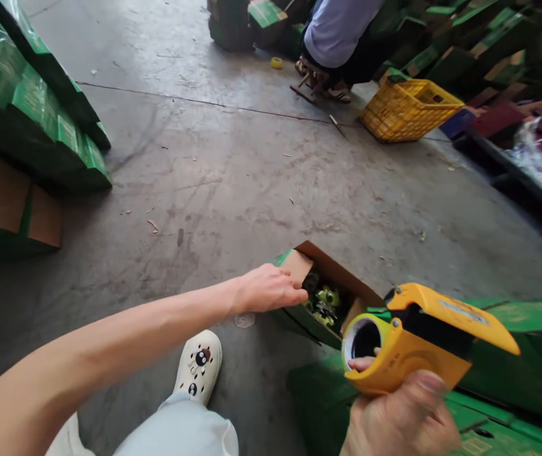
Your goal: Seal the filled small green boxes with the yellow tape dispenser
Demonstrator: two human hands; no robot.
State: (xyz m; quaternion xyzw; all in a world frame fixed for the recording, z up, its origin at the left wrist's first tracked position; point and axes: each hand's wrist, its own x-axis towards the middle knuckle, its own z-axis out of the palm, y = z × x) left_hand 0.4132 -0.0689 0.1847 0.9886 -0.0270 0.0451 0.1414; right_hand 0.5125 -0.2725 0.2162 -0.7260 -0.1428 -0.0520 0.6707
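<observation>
In the lower right, my right hand (pixel 401 415) is wrapped around a yellow tape dispenser (pixel 423 354). A roll of tape (pixel 347 339) sits at its left end, and a fingertip shows by the roll's core. My left hand (pixel 271 288) reaches across to a green cardboard box (pixel 361 278) with its top open. Its fingers are bent over the flap (pixel 298 266) at the box's left end. Inside the box lie shiny yellow-green and metallic items (pixel 327 301), whose kind I cannot make out. The dispenser is above and beside the box's right end.
Closed green boxes (pixel 527 367) stand at lower right, and stacked green boxes (pixel 47 107) at left. Farther off, a seated person (pixel 340 31) is beside a yellow plastic crate (pixel 408 111). A tape roll (pixel 277 63) and a thin tool (pixel 337 125) lie on the concrete floor (pixel 233 171).
</observation>
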